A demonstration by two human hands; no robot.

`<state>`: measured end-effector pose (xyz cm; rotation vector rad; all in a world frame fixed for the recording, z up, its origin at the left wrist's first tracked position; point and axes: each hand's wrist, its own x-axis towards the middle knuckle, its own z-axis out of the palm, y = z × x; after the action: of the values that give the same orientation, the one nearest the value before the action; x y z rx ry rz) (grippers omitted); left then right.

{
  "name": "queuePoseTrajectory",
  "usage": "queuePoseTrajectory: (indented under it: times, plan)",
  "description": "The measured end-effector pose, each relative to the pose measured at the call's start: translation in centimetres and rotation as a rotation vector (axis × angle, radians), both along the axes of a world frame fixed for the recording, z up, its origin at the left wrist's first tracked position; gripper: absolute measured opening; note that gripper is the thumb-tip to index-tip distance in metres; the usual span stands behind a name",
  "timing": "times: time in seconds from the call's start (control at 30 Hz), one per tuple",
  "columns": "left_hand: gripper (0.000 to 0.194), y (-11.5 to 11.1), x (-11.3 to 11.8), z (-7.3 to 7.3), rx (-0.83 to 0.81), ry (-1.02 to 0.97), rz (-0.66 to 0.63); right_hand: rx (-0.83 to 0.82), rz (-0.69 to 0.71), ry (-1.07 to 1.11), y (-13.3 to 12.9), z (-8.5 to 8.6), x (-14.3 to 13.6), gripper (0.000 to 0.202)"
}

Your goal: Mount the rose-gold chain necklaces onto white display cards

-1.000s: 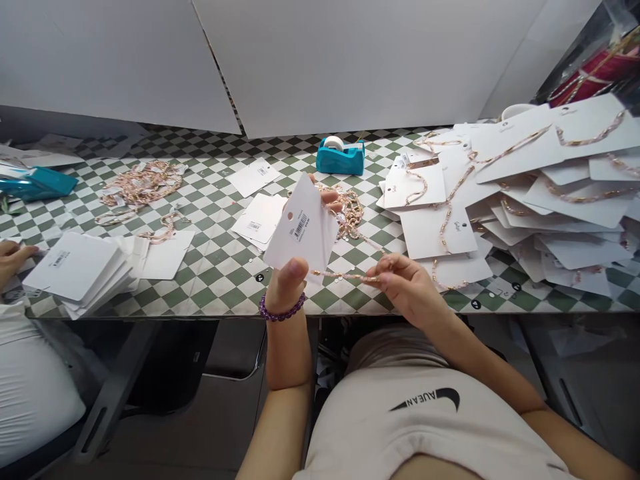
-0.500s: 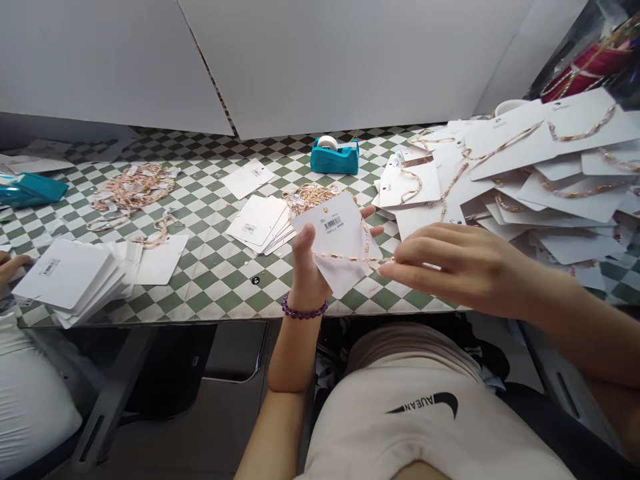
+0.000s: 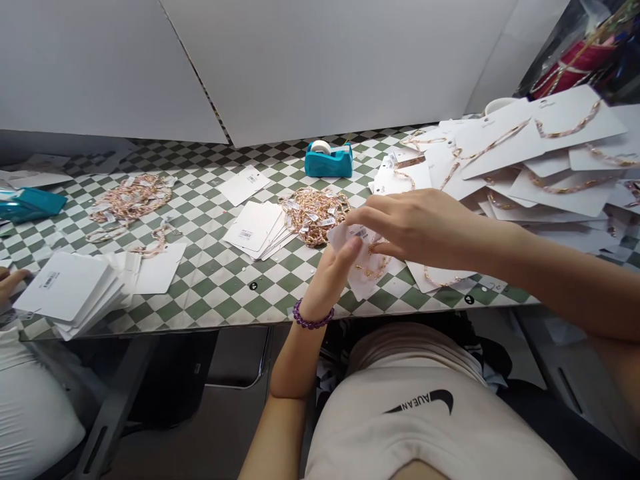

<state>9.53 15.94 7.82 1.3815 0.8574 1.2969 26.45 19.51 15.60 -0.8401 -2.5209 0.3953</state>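
My left hand, with a purple bead bracelet at its wrist, grips a white card with its thumb on the printed side. My right hand reaches over the same card, its fingers bent and holding part of a beaded necklace that lies curled against the card. Just beyond my left hand is a heap of pink and gold necklaces. A stack of white cards rests left of that heap.
A teal tape dispenser stands behind the heap. Carded necklaces pile up at the right. On the left are another necklace heap, more cards, a second dispenser and another person's hand.
My right hand has moved left and up over the card, and the strand once pulled out to the right now lies bunched on it. The card is turned and more covered.
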Motion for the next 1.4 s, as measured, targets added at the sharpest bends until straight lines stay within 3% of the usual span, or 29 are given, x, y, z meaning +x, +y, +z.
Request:
queuePoseTrajectory:
  times: [0.1,0.17,0.37,0.57,0.77,0.83,0.97,1.13,1.23,1.4]
  plan:
    - [0.033,0.1,-0.4,0.0,-0.079,-0.004,-0.124,0.047,0.006,-0.064,0.1,-0.1,0.5,0.027]
    - [0.028,0.1,-0.6,0.0,-0.078,-0.011,-0.118,0.153,0.009,-0.175,0.1,0.1,0.7,0.036]
    - [0.04,0.0,-1.0,0.0,-0.142,-0.069,-0.229,0.387,0.034,-0.375,-0.1,1.2,0.9,0.062]
    - [0.034,0.0,-1.4,-0.3,-0.22,-0.152,-0.235,0.387,0.135,-0.397,1.1,1.3,1.3,0.068]
    - [0.036,-0.3,-1.8,1.0,-0.054,0.13,-0.232,0.358,0.22,-0.516,1.1,1.0,0.3,0.07]
    - [0.033,-0.5,-2.0,1.6,-0.016,0.274,-0.194,0.363,0.212,-0.555,1.0,0.7,-0.3,0.069]
    - [0.031,-0.9,-2.2,2.3,0.064,0.571,0.017,0.356,0.172,-0.568,0.8,-0.3,-1.3,0.075]
    - [0.018,-0.6,-1.6,2.1,0.077,0.8,0.2,0.393,0.168,-0.578,1.1,-1.3,-1.7,0.075]
    - [0.016,-0.1,-1.6,1.3,0.119,0.76,0.229,0.419,0.155,-0.543,1.4,-1.5,-1.6,0.069]
    - [0.02,0.5,-2.4,0.4,0.09,0.393,0.374,0.535,-0.032,-0.195,0.2,-2.4,-1.1,0.066]
